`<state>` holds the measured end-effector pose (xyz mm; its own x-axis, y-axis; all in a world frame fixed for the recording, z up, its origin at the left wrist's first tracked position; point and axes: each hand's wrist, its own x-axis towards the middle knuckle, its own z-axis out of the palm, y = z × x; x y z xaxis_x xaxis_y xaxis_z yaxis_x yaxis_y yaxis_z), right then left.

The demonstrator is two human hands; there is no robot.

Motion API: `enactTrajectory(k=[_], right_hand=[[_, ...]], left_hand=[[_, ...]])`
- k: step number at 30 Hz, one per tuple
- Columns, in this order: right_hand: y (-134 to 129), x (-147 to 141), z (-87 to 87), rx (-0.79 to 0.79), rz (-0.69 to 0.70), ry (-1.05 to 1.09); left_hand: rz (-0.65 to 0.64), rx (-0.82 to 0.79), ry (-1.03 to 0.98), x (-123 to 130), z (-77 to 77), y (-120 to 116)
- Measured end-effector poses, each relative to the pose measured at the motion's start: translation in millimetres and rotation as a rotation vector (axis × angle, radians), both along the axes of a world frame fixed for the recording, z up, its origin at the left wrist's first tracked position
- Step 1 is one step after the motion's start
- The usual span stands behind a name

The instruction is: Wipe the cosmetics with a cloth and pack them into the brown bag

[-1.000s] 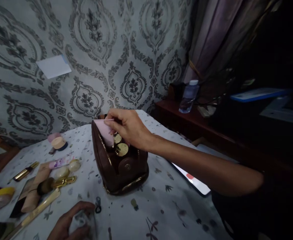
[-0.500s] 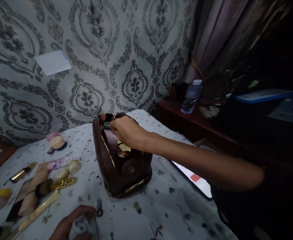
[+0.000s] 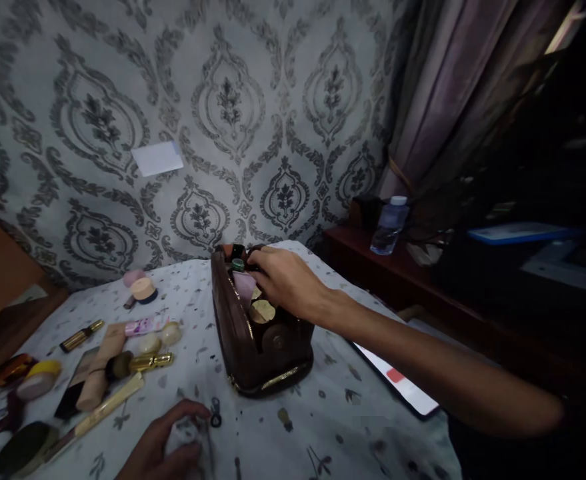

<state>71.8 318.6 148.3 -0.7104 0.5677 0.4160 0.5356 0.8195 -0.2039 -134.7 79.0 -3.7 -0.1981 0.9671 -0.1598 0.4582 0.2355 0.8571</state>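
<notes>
A brown cosmetic bag point(image 3: 263, 370) stands unzipped on the bed sheet, gold zip teeth along its rim. Inside show a gold round lid point(image 3: 263, 311), a pink item point(image 3: 245, 288) and a green cap point(image 3: 237, 265). My right hand point(image 3: 290, 277) reaches over the bag's right side, fingers bent down at the opening. Its fingertips are partly hidden, and what they pinch does not show. At the bottom edge, my left hand point(image 3: 165, 443) curls round a small whitish, clear-looking object point(image 3: 183, 433) that is too dim to name.
Left on the sheet lie a makeup brush point(image 3: 143, 362), a pink tube point(image 3: 145, 325), a gold-and-black tube point(image 3: 81, 335) and several jars. A phone or tablet point(image 3: 397, 377) lies right of the bag, under my forearm. A water bottle point(image 3: 390, 227) stands on the red-brown table point(image 3: 343, 237).
The view has turned left and up, so things sit farther right and lower. My right hand's fingers have opened out slightly at the bag's mouth. The left hand still curls round the whitish object.
</notes>
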Motion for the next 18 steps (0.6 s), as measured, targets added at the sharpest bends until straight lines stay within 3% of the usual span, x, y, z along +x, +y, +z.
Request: enactTrajectory(k=[2, 5, 9, 13, 18], right_hand=[[-16.0, 4.8, -5.3, 0.045, 0.08, 0.138], [-57.0, 7.6, -21.1, 0.087, 0.341, 0.244], [-119.3, -3.1, -56.9, 0.055, 0.664, -0.011], [-156.1, -27.2, -97.6, -0.16, 0.717, -0.128], [-167.9, -57.3, -132.3, -0.372, 0.682, 0.161]], left_hand=[[0.019, 0.034, -0.061, 3.2, -0.8, 2.2], [0.017, 0.082, -0.149, 6.8, -0.6, 8.0], [0.132, 0.163, -0.312, 12.6, 5.3, 13.4], [0.314, 0.168, -0.582, 20.4, 13.4, 11.0], [0.323, 0.19, -0.695, 18.9, 20.6, 0.4]])
